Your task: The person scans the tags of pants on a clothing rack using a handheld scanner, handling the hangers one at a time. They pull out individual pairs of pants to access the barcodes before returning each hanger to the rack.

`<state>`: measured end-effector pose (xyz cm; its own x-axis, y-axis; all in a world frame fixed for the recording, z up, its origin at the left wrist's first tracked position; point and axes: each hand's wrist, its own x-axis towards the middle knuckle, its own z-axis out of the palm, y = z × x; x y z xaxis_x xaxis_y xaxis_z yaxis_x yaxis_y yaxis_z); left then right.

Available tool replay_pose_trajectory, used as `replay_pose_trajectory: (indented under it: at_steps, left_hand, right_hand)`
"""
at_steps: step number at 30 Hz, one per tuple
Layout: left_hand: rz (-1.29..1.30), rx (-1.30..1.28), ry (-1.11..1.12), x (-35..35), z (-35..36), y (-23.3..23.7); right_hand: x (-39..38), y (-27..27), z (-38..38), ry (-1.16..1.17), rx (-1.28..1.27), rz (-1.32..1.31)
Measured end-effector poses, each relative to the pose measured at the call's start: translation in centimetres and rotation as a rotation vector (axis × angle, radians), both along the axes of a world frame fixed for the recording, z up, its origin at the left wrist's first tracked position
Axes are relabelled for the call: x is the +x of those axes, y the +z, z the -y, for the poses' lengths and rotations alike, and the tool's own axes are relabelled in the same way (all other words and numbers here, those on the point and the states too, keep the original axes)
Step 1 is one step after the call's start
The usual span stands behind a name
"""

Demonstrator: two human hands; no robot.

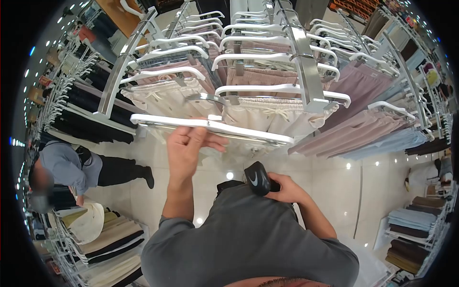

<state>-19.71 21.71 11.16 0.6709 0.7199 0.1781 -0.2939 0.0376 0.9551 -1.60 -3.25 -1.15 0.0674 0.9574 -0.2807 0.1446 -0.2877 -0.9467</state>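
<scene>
My left hand (186, 146) is closed around the middle of a white clothes hanger (248, 132), held crosswise in front of the rack. Something pale and partly see-through hangs below this hanger, too blurred to name. Down by my waist, my right hand (289, 190) grips a black handheld scanner (258, 179) by its handle. Just beyond the hanger, cream drawstring trousers (275, 115) hang from the rack's front end. Another cream pair (158, 98) hangs to their left, with pink ones behind.
Metal rack arms (301, 62) jut toward me, lined with white hangers. Mauve trousers (354, 129) hang on the right. At the left stands a person in a blue shirt (71, 162). Folded clothes (107, 234) lie on low shelves, and more folded stacks (411, 222) sit at right.
</scene>
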Motion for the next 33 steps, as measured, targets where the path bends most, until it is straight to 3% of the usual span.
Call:
replay_pose_trajectory:
  at_steps: [8,12,14,20,31,33]
  left_hand:
    - [-0.024,-0.141,-0.247,4.2,3.7,0.4]
    - [-0.029,-0.178,-0.263,6.2,5.5,0.7]
    - [-0.02,-0.196,-0.294,7.1,6.4,0.7]
    - [0.007,-0.261,-0.356,11.2,8.2,0.8]
    - [-0.011,-0.371,-0.177,13.7,7.8,-0.5]
    - [-0.265,-0.219,-0.296,12.4,6.9,-0.2]
  right_hand:
    - [-0.5,4.1,0.7,0.004,0.034,-0.008]
    - [0.0,4.6,2.9,0.008,0.061,-0.091]
    - [0.3,5.4,4.1,-0.084,0.225,-0.097]
    - [1.4,6.0,5.4,-0.228,0.358,-0.129]
    - [5.3,7.1,5.3,-0.236,0.409,-0.087]
    - [6.1,7.8,4.8,-0.226,0.379,-0.11]
